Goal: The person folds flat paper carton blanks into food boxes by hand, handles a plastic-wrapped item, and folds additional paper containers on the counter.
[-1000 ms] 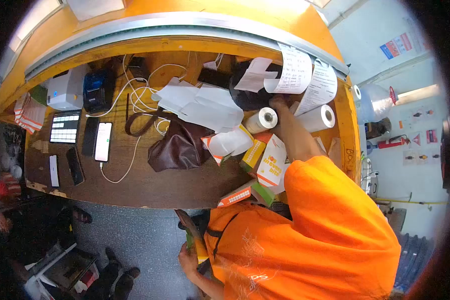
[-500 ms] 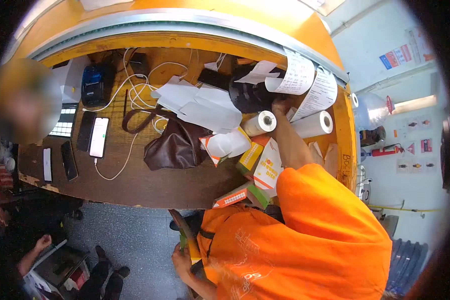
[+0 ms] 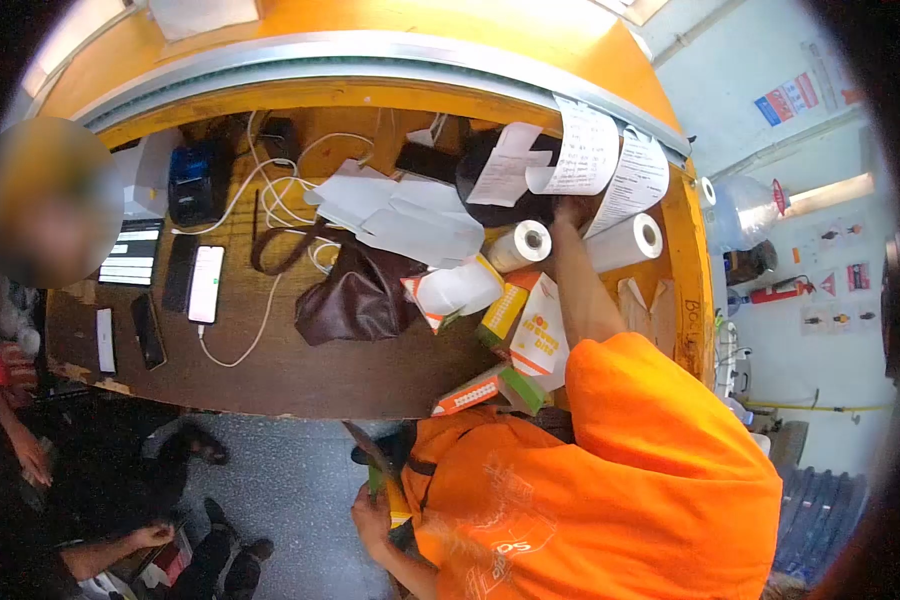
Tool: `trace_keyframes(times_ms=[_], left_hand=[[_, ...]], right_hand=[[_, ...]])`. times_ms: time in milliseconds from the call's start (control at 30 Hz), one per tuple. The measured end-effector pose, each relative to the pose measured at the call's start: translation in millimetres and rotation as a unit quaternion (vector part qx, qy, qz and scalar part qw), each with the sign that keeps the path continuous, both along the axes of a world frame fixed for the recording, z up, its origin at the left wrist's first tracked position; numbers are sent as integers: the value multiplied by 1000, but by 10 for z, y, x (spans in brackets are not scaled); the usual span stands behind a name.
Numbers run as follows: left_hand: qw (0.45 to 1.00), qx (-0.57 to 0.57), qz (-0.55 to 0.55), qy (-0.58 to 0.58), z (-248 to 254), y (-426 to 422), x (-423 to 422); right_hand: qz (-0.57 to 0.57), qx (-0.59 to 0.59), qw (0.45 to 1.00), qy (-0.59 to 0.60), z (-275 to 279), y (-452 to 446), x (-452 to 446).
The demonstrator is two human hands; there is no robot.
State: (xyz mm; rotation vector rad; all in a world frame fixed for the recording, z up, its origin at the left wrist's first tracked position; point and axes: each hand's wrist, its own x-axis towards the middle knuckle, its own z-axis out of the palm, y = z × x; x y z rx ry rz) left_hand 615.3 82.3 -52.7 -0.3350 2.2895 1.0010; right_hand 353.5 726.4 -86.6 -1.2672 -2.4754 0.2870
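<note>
Down at the lower middle, my left hand (image 3: 372, 518) is closed round a green and yellow carton (image 3: 394, 497), which my orange shirt partly covers. My right hand (image 3: 570, 212) reaches onto the cluttered shelf beside a black rounded object (image 3: 485, 190). Its fingers lie in shadow, partly behind a hanging printed receipt (image 3: 587, 150). Another receipt (image 3: 635, 175) curls down just right of it. On either side of my right forearm lie a paper roll (image 3: 519, 246) and a larger white roll (image 3: 625, 243). Printed cardboard food cartons (image 3: 538, 335) lie left of that forearm.
A brown leather bag (image 3: 360, 295) and crumpled white papers (image 3: 405, 215) lie mid-counter. Farther left are a lit phone on a cable (image 3: 205, 283), other phones, a tablet (image 3: 130, 253) and a blue-black device (image 3: 196, 185). Other people stand at the left; a co-worker's hand (image 3: 152, 535) shows low down.
The view has shifted slightly. The loose receipt on the black object now hangs lower, its print facing me. A co-worker's hand at lower left has moved right. My left hand keeps its grip.
</note>
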Motion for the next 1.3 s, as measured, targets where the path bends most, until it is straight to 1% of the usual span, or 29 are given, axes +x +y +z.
trace_keyframes(times_ms=[33,67,133,200,333,400,433,500,533,600,633,700,800,833,900,933,1000,1100,1133,1300], left_hand=[[1000,9,5,-12,-9,8,-15],[1000,-3,18,-2,-7,-4,-17],[1000,-5,2,25,13,-50,23],[996,29,78,29,-30,-90,90],[994,-65,83,38,-11,-104,219],[993,-60,100,35,-252,-143,347],[988,-76,133,35,-186,-141,351],[983,-92,159,-7,-22,-69,320],[976,-103,194,-5,-65,-26,365],[983,-90,158,32,-131,6,467],[979,-93,177,35,-123,-14,476],[985,-85,152,-1,-89,2,420],[982,-69,171,37,-228,50,469],[983,-56,173,37,-251,74,453],[984,-83,155,7,-226,46,386],[984,-78,162,2,-211,51,375],[986,-103,134,1,-152,79,354],[985,-106,134,9,-94,115,368],[986,-106,129,-7,-94,114,357],[987,-94,130,7,-228,161,414]], right_hand=[[9,7,1000,-5,3,-44,34],[19,11,1000,-4,-12,-109,100],[51,17,999,-4,-78,-272,183],[91,19,996,7,-93,-503,317],[177,7,984,9,-193,-924,352],[199,-8,980,-4,-278,-1086,389],[205,-17,978,-13,-329,-1160,381],[213,-33,976,-32,-466,-1270,340],[219,-40,974,-40,-535,-1327,299],[222,-53,972,-61,-621,-1381,273],[223,-55,971,-72,-642,-1389,240],[218,-58,970,-88,-629,-1402,200],[206,-62,971,-103,-632,-1301,165],[202,-61,972,-104,-614,-1244,180],[185,-63,974,-113,-559,-1130,189],[177,-64,975,-118,-544,-1063,203],[156,-68,978,-120,-473,-874,250],[132,-71,981,-119,-376,-620,298],[123,-72,983,-117,-323,-511,329],[103,-83,987,-93,-200,-131,412]])
